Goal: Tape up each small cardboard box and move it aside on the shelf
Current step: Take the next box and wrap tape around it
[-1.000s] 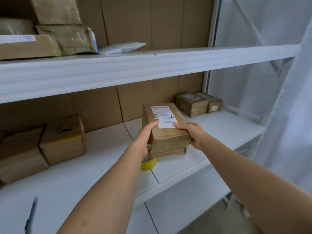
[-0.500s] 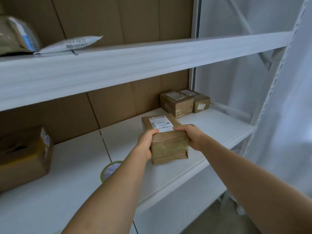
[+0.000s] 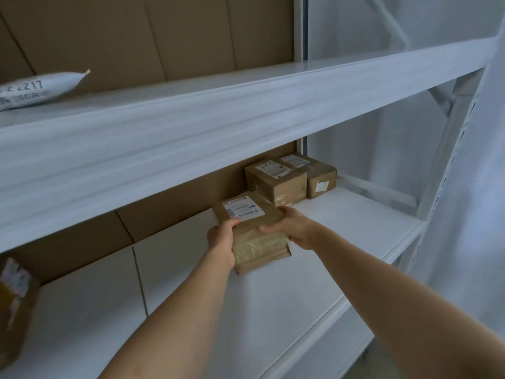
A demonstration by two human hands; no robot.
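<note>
A small taped cardboard box [image 3: 255,231] with a white label on top sits on the white lower shelf [image 3: 314,269]. My left hand [image 3: 221,239] grips its left side, thumb on top. My right hand [image 3: 293,228] holds its right side, fingers curled over the top edge. Just behind and to the right stand two other small labelled boxes [image 3: 276,181], [image 3: 318,176], side by side against the back corner. The held box lies close in front of them, slightly apart.
A brown box [image 3: 15,305] shows at the left edge of the lower shelf. On the upper shelf [image 3: 246,110] lies a white padded mailer [image 3: 35,90]. Brown cardboard lines the back wall. A white upright post [image 3: 448,149] bounds the right end.
Both hands carried the box to the right along the shelf, toward the two boxes in the corner. The view turned right; the yellow tape roll and left boxes dropped out of sight.
</note>
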